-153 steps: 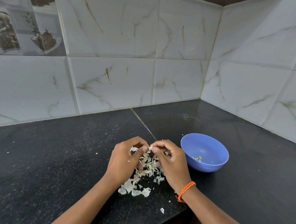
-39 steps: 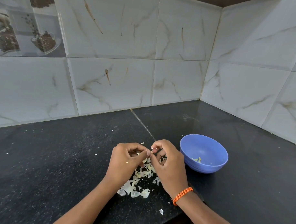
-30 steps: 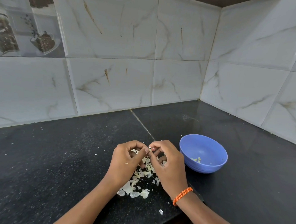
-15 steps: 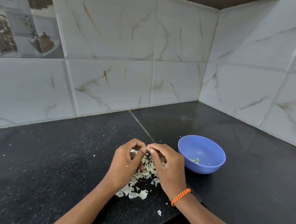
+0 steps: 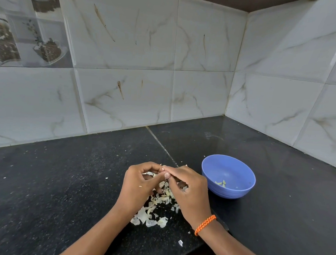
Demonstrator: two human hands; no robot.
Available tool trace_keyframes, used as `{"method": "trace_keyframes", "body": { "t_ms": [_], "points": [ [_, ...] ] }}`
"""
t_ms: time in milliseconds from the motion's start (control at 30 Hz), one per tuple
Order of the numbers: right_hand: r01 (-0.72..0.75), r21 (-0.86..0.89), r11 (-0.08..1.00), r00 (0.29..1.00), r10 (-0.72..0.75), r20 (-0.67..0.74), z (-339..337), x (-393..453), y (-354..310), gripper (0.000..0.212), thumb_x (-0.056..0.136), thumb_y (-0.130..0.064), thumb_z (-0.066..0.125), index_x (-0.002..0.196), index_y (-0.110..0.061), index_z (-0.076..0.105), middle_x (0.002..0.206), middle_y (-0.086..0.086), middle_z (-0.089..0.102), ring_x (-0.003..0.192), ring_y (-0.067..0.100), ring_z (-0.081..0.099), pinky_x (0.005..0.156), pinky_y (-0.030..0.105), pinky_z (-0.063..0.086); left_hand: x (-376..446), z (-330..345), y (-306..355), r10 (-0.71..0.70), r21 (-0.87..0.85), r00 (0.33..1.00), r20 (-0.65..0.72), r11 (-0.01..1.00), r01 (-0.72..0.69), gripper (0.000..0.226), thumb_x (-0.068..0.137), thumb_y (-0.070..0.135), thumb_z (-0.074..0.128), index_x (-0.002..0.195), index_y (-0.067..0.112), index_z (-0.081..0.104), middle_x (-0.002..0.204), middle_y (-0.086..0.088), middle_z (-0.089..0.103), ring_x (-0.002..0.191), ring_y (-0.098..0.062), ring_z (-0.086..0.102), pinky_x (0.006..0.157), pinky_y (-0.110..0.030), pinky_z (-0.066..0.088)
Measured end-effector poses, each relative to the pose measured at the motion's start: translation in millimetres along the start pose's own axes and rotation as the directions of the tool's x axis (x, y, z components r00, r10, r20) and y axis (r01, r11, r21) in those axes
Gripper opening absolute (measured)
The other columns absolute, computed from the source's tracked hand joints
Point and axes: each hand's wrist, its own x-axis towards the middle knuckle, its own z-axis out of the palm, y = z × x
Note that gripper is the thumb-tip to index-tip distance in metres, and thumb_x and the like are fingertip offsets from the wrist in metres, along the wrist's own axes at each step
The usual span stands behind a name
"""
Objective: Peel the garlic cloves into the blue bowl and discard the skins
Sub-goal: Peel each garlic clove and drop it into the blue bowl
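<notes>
I am watching both hands working together over the pile of skins (image 5: pixel 157 205) at the near edge of the black counter (image 5: pixel 66 181). The left hand (image 5: pixel 137 185) and the right hand (image 5: pixel 188 189) are curling their fingers and pinching one small garlic clove (image 5: pixel 166 174) between the thumb tips; the clove is mostly hidden. Compared with half a second ago, the fingertips are pressing closer together and the right thumb is lying over the clove. The blue bowl (image 5: pixel 237 192) is sitting at three o'clock from the hands, just beside the right one, holding a few pale bits (image 5: pixel 221 183), as before. An orange wristband (image 5: pixel 204 225) is circling the right wrist.
</notes>
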Motion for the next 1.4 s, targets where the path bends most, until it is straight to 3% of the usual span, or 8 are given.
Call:
{"method": "trace_keyframes", "body": {
  "t_ms": [300, 367, 533, 667, 833, 967, 1133, 1400],
  "points": [
    [-0.142, 0.238, 0.961, 0.99, 0.137, 0.036, -2.6, 2.8, -1.4, 0.025, 0.094, -0.002, 0.076, 0.101, -0.025, 0.085, 0.095, -0.009, 0.078, 0.085, 0.024, 0.073, 0.06, 0.039, 0.06, 3.5, -4.9, -5.7, 0.005, -0.083, 1.0, -0.015, 0.997, -0.006, 0.027, 0.11, 0.008, 0.058, 0.106, 0.021, 0.082, 0.095, -0.008, 0.078, 0.062, -0.03, 0.069, 0.054, -0.034, 0.05],
    [-0.175, 0.188, 0.966, 0.985, 0.173, 0.026, -1.8, 2.7, -1.9, 0.021, 0.092, -0.006, 0.078, 0.1, -0.025, 0.083, 0.093, -0.012, 0.077, 0.082, 0.022, 0.072, 0.06, 0.032, 0.058, 3.5, -5.4, -3.7, 0.017, -0.048, 1.0, -0.026, 0.999, -0.018, 0.027, 0.105, 0.003, 0.064, 0.11, 0.023, 0.082, 0.098, -0.005, 0.08, 0.066, -0.026, 0.071, 0.057, -0.036, 0.052],
    [-0.097, 0.059, 0.994, 0.994, 0.1, -0.051, -1.7, 6.8, -7.4, 0.017, 0.09, -0.005, 0.08, 0.096, -0.021, 0.083, 0.086, -0.014, 0.076, 0.075, 0.014, 0.071, 0.061, 0.012, 0.048, -0.3, -3.9, 4.0, 0.019, -0.038, 1.0, 0.014, 0.999, -0.019, 0.008, 0.097, 0.025, 0.079, 0.099, 0.02, 0.085, 0.093, -0.005, 0.082, 0.071, -0.026, 0.076, 0.063, -0.036, 0.058],
    [-0.106, 0.06, 0.993, 0.991, 0.111, -0.074, -0.1, 5.8, -9.0, 0.013, 0.089, -0.008, 0.083, 0.095, -0.019, 0.082, 0.085, -0.013, 0.076, 0.074, 0.015, 0.07, 0.06, 0.013, 0.049, 0.7, -3.4, 4.9, -0.022, -0.063, 1.0, 0.002, 0.998, 0.022, 0.011, 0.091, 0.026, 0.084, 0.094, 0.016, 0.085, 0.088, -0.008, 0.082, 0.073, -0.034, 0.078, 0.069, -0.044, 0.064],
    [-0.1, 0.024, 0.995, 0.992, 0.101, -0.075, -2.8, 6.7, -10.5, 0.013, 0.091, -0.008, 0.081, 0.095, -0.021, 0.082, 0.087, -0.015, 0.075, 0.077, 0.014, 0.071, 0.06, 0.015, 0.051, 2.7, -3.2, 1.0, -0.007, -0.046, 1.0, 0.017, 0.999, 0.008, 0.008, 0.095, 0.023, 0.08, 0.093, 0.017, 0.085, 0.086, -0.01, 0.081, 0.071, -0.033, 0.077, 0.067, -0.04, 0.063],
    [-0.063, -0.051, 0.997, 0.998, 0.062, -0.017, -8.5, 13.8, -18.2, 0.015, 0.093, -0.01, 0.076, 0.091, -0.025, 0.078, 0.085, -0.015, 0.072, 0.075, 0.013, 0.069, 0.06, 0.023, 0.054, 1.6, -2.6, -4.0, 0.116, 0.122, 0.992, 0.05, 0.985, -0.121, 0.012, 0.105, 0.02, 0.07, 0.1, 0.025, 0.079, 0.088, -0.002, 0.078, 0.07, -0.024, 0.076, 0.067, -0.046, 0.065],
    [-0.028, -0.26, 0.965, 0.995, 0.051, 0.08, -38.3, 44.9, -28.9, 0.014, 0.094, -0.017, 0.069, 0.092, -0.031, 0.073, 0.077, -0.013, 0.067, 0.068, 0.01, 0.063, 0.061, 0.035, 0.055, 3.3, -0.8, -10.2, 0.175, 0.25, 0.984, -0.018, 0.954, -0.165, 0.038, 0.108, 0.003, 0.055, 0.114, 0.035, 0.075, 0.095, 0.007, 0.074, 0.064, -0.021, 0.07, 0.066, -0.049, 0.061],
    [-0.214, -0.432, 0.876, 0.938, 0.308, 0.159, -103.5, 84.9, 3.5, 0.022, 0.094, -0.015, 0.068, 0.078, -0.027, 0.079, 0.079, -0.013, 0.076, 0.078, 0.003, 0.07, 0.077, 0.028, 0.059, 5.9, -2.2, -10.6, 0.247, 0.439, 0.964, -0.099, 0.88, -0.18, 0.02, 0.111, 0.037, 0.055, 0.115, 0.044, 0.072, 0.071, 0.009, 0.068, 0.052, -0.018, 0.057, 0.053, -0.042, 0.051]
  ]
}}
